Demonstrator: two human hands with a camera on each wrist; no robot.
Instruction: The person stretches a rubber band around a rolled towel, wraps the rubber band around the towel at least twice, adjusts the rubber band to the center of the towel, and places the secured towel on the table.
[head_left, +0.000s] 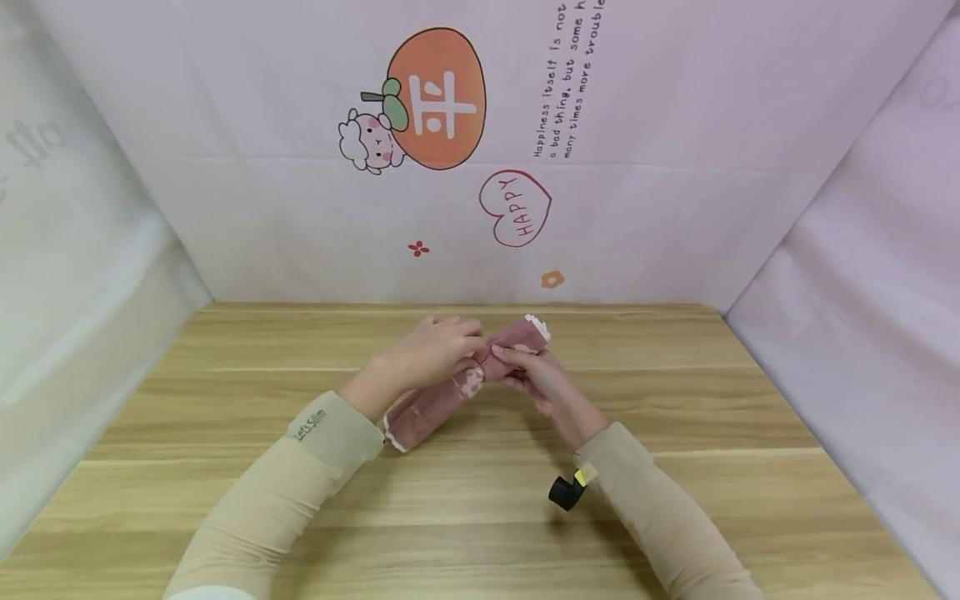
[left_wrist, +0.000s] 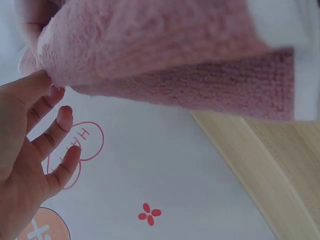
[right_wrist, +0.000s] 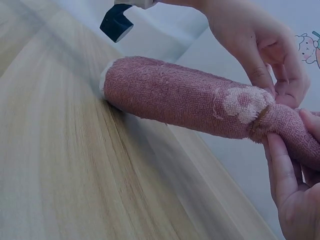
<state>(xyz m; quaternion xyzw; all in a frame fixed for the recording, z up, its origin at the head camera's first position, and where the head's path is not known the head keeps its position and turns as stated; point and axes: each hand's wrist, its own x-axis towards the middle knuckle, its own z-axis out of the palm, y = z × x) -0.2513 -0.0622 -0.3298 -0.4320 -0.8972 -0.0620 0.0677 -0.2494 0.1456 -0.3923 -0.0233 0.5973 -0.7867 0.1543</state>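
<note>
A pink towel (head_left: 431,408) with white edges and a pale flower patch is rolled up and held slantwise above the table. It narrows at the middle, where a thin brownish line (right_wrist: 262,116) crosses it; I cannot tell if that is a band. At this narrow part my left hand (head_left: 442,346) pinches the towel between thumb and forefinger, its other fingers loosely bent in the left wrist view. My right hand (head_left: 543,382) grips the upper half, thumb on top and fingers beneath. The lower half sticks out freely under my left forearm.
The wooden table (head_left: 450,533) runs back to a white cloth wall (head_left: 262,225) with printed drawings and words. White cloth also hangs at both sides. A black wrist camera (head_left: 567,492) juts from my right sleeve.
</note>
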